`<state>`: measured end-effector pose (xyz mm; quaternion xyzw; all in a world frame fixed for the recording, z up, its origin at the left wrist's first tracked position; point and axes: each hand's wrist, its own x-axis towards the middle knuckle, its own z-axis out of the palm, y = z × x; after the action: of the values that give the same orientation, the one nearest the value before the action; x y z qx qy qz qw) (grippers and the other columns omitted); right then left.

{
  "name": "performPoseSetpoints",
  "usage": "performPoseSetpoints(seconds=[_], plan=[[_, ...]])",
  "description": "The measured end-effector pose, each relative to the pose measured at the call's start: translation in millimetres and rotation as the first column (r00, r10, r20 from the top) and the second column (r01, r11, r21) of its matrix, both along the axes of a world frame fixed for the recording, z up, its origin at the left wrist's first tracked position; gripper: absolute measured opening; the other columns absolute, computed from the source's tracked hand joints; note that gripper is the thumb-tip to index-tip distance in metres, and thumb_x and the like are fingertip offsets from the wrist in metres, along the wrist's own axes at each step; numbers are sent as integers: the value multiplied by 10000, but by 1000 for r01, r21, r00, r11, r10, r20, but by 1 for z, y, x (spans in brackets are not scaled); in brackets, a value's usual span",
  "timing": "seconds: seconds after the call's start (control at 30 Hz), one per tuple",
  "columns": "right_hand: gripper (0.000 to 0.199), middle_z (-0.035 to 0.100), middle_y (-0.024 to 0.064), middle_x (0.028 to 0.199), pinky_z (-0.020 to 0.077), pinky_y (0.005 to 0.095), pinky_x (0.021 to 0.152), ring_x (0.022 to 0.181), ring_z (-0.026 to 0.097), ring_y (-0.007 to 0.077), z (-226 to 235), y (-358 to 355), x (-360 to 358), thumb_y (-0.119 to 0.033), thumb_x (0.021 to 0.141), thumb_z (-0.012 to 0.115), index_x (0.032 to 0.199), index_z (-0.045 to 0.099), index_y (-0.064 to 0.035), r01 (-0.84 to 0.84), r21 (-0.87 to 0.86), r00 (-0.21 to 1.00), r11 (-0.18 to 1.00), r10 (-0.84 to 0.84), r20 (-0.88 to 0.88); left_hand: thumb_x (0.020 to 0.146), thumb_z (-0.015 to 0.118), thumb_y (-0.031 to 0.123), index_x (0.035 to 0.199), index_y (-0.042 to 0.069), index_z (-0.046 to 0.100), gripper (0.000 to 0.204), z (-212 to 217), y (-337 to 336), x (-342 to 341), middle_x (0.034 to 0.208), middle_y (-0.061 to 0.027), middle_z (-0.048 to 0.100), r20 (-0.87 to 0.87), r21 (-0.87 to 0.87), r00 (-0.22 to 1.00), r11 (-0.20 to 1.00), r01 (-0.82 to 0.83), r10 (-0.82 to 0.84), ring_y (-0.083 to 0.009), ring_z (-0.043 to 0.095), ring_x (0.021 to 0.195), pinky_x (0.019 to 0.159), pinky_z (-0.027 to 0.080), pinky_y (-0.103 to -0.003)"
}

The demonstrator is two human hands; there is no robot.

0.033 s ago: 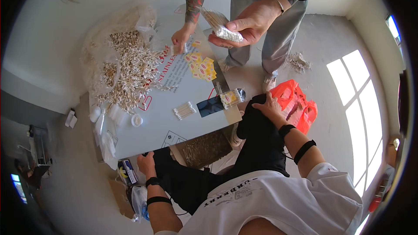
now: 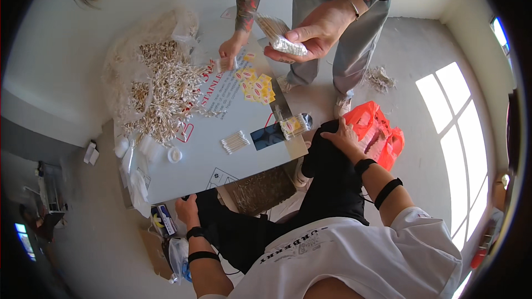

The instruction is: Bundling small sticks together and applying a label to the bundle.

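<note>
"One worktop (image 2: 183, 180): what does it carry?"

"A heap of cotton swabs (image 2: 166, 86), far left."

"And the red bag (image 2: 363, 117)?"

"Just beside the right hand (image 2: 344, 136), which lies released on the right knee (image 2: 318, 143)."

"The left hand (image 2: 187, 209)?"

"On the left knee (image 2: 209, 202); whether clenched, I cannot tell."

"Smaller things?"

"A clear swab packet (image 2: 295, 126) at the right edge, a swab row (image 2: 235, 142) left of it, yellow cards (image 2: 257, 87) beyond."
</note>
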<state>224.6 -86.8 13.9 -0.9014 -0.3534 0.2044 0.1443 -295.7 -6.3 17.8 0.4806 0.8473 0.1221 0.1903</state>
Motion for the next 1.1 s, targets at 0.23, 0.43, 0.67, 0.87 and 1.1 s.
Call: performPoseSetpoints(seconds=[0.23, 0.43, 0.67, 0.87, 1.1], plan=[[903, 540, 298, 1171, 499, 493, 880, 1064, 588, 463, 6, -2, -4, -519, 670, 783, 1344, 403, -55, 33, 32, 999, 999, -32, -28, 693, 709, 331, 1075, -27, 661, 526, 1, -3, 3, 1086, -257, 655, -12, 79, 999, 996, 39, -38, -440, 596, 1047, 899, 463, -487], [919, 512, 303, 1209, 489, 503, 903, 1086, 571, 478, 18, -6, -7, -491, 674, 787, 1377, 385, -57, 47, 1, 998, 999, -47, -45, 708, 697, 364, 1120, -5, 638, 557, -6, -6, 5, 1168, -248, 618, -71, 53, 995, 996, 67, -63, -434, 569, 1098, 926, 449, -504], [916, 489, 226, 1304, 481, 500, 922, 1136, 549, 452, 9, -5, -3, -462, 678, 792, 1394, 384, -63, 32, 27, 999, 999, -32, -29, 705, 699, 361, 1110, -11, 638, 553, -9, -2, 4, 1152, -251, 621, -2, 61, 999, 997, 46, -46, -438, 567, 1095, 925, 449, -495], [923, 486, 215, 1319, 476, 492, 936, 1149, 548, 433, 16, 1, -4, -459, 677, 793, 1404, 383, -66, 33, -17, 999, 999, -33, -43, 691, 702, 355, 1089, -21, 644, 551, -6, -4, 4, 1129, -255, 630, -13, 99, 999, 994, 51, -50, -441, 574, 1074, 917, 451, -488], [918, 497, 222, 1307, 478, 492, 934, 1156, 545, 430, 13, 1, -4, -452, 679, 799, 1398, 386, -59, 19, -3, 1000, 1000, -19, -18, 671, 714, 341, 1095, -23, 647, 562, -4, -4, 7, 1114, -252, 641, -30, 88, 999, 996, 28, -25, -444, 586, 1055, 913, 454, -487]])
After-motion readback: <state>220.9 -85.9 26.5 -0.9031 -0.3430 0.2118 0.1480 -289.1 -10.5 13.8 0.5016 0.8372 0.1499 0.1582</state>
